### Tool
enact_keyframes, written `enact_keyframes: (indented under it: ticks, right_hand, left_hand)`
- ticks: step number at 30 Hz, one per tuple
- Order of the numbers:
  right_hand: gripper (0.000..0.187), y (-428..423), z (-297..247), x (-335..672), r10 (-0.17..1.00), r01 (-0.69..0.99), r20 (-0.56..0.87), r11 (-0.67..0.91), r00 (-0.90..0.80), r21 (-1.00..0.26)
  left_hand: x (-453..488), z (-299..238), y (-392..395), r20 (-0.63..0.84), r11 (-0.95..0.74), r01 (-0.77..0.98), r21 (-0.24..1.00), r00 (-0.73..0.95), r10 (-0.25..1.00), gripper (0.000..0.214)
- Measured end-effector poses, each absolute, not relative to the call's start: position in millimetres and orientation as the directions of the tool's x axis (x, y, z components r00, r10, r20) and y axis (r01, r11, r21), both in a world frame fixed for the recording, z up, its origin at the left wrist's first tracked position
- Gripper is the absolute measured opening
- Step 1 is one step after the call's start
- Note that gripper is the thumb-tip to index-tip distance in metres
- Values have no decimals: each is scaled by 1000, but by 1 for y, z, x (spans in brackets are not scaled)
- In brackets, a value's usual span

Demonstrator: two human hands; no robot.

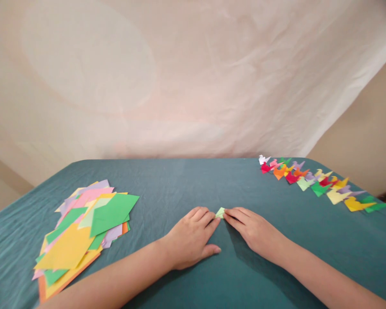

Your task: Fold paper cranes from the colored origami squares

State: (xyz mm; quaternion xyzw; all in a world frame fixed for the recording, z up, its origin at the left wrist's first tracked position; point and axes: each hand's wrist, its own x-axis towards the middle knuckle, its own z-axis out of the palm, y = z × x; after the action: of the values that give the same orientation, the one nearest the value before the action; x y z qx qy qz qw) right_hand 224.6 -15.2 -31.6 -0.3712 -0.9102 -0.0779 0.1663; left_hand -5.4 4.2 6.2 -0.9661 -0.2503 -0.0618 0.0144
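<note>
A small folded piece of light green paper [220,212] lies on the table in front of me, between my two hands. My left hand [194,236] rests palm down, its fingertips touching the paper's left side and its thumb stretched out apart on the cloth. On the right edge of the paper, the fingertips of my right hand [254,227] are pressed close together, gripping it. Fingers cover parts of the paper, so its full shape is hidden.
On the left lies a loose pile of coloured paper sheets [70,244], near my left forearm. Rows of small folded paper birds [304,182] in several colours stand along the far right. A teal cloth [180,184] covers the table; a pale sheet [193,77] hangs behind.
</note>
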Motion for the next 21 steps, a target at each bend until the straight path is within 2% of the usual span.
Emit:
enact_keyframes:
  ticks: [21]
  right_hand:
    - [41, -17, -29, 223, 674, 719, 310, 693, -671, 50]
  left_hand:
    - [-5, 10, 5, 93, -873, 485, 48, 868, 487, 60]
